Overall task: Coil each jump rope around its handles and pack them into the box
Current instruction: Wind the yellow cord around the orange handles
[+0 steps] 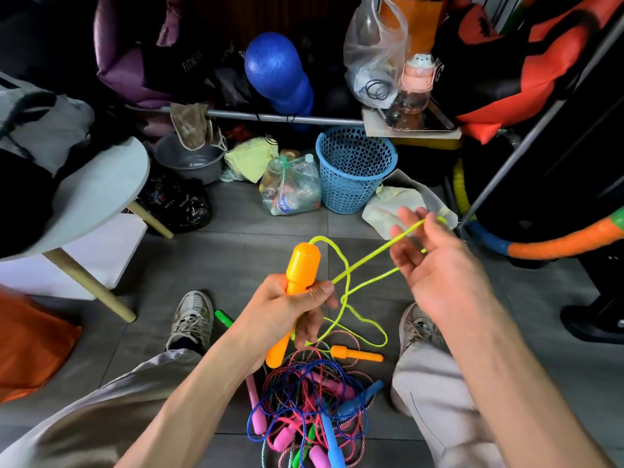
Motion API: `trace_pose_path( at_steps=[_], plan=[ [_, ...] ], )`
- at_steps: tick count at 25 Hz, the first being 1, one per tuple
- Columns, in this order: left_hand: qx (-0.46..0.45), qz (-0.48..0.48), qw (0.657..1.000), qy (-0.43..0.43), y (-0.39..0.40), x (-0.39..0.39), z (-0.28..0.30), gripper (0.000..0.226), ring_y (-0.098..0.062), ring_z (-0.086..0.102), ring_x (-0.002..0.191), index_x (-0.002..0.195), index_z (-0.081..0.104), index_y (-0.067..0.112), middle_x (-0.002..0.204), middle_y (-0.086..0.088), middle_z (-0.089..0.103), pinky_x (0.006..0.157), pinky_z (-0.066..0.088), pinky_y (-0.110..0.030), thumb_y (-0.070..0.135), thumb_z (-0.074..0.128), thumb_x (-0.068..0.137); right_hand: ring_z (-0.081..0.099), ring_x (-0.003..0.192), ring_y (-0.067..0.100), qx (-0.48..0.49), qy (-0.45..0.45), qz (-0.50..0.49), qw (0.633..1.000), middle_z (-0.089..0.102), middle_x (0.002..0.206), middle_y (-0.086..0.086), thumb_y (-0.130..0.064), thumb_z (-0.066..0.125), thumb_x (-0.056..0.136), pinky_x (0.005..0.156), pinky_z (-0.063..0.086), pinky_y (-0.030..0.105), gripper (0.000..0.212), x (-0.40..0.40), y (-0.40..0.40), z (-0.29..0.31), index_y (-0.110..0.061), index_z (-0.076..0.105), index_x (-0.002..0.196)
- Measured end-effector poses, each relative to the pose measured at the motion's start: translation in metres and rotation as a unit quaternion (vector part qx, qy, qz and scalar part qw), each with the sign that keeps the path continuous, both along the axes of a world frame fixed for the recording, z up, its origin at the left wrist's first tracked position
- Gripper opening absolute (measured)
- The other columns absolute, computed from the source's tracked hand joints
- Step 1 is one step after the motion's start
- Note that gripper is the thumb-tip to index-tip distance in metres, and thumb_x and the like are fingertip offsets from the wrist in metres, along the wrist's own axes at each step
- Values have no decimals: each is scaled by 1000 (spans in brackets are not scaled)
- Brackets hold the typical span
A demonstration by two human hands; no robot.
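My left hand (290,310) grips two orange handles (301,265) of a jump rope, held upright side by side. Its neon yellow cord (368,255) leaves the top of the handles, loops down and runs up to my right hand (429,261), which pinches it between thumb and fingers. On the floor between my feet lies a tangled pile of jump ropes (310,403) with blue, pink and green handles. Another orange handle (356,353) rests at the pile's far edge, and a green handle (223,317) lies near my left shoe. No box is in view.
A blue mesh basket (354,170) stands ahead on the grey tiled floor, beside a clear bag of bottles (290,187). A round grey table (98,194) with wooden legs is at the left. A metal rack rail (287,117) and padded hoop (557,241) crowd the back and right.
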State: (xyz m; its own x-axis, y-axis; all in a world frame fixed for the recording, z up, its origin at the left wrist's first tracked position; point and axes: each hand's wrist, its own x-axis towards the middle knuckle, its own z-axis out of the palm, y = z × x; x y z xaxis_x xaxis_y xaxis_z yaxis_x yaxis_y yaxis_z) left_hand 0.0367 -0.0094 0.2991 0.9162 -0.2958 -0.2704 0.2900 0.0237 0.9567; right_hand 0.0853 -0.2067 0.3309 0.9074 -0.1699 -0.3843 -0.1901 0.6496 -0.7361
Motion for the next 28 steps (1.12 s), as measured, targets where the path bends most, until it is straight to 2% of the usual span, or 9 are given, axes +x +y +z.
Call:
trace_pose_path(
  at_steps=[2,5,8,13,19,21,23,25,28],
  plan=[
    [1,4,1000,1,0,-1,0,32,-15,42,33,78,67,2,49,-12,51,61,39,-42,33,62,84,74,74,14,0,3,-2,1000,77,93,-5,-29,45,101,61,55,25,18,-1,-4,4,-19,60,100],
    [-8,28,1000,-2,-2,-1,1,29,-15,42,32,75,67,4,48,-11,51,65,39,-49,30,61,86,69,81,23,-5,66,141,988,75,105,10,-31,47,97,72,54,34,25,-13,15,-1,-12,60,106],
    [-16,50,999,-4,-5,0,2,32,-15,42,32,63,67,12,46,-11,51,66,41,-54,24,59,91,66,73,22,-32,85,286,954,73,89,13,-24,50,94,69,57,34,25,-28,43,-13,-7,67,100],
    [-6,34,999,-1,-4,2,0,29,-16,42,33,74,69,6,47,-10,51,63,39,-47,29,60,89,71,76,19,-77,29,191,978,76,92,7,-21,55,95,62,58,30,15,-18,41,-12,-11,65,92],
    [9,8,1000,13,-3,-1,2,27,-15,44,33,80,67,-1,48,-11,51,65,38,-47,23,59,92,70,78,16,0,14,-10,1000,77,89,-4,-35,44,101,58,53,25,24,4,3,-3,-20,61,96],
    [9,15,1000,14,-2,-2,2,27,-15,43,33,80,67,0,48,-11,51,66,38,-48,22,59,93,67,84,22,9,48,43,998,76,96,2,-39,42,101,67,51,31,30,1,4,0,-16,62,99],
    [2,31,999,11,-2,-2,3,27,-15,43,32,79,67,2,48,-11,50,65,39,-47,22,58,94,64,84,26,-11,81,181,980,75,101,10,-38,46,96,76,48,38,31,-9,21,-6,-12,63,100],
    [-4,49,999,6,-3,-1,3,28,-15,43,32,75,67,4,46,-10,50,64,40,-46,23,59,94,61,75,27,-38,77,298,951,73,86,11,-33,53,91,78,49,40,29,-22,41,-14,-8,66,99],
    [-10,56,998,3,-4,0,3,27,-16,44,32,76,68,4,46,-10,50,62,40,-46,22,58,94,67,65,21,-61,40,282,957,70,77,8,-17,54,94,69,56,36,15,-25,51,-14,-6,65,94]
  ],
)
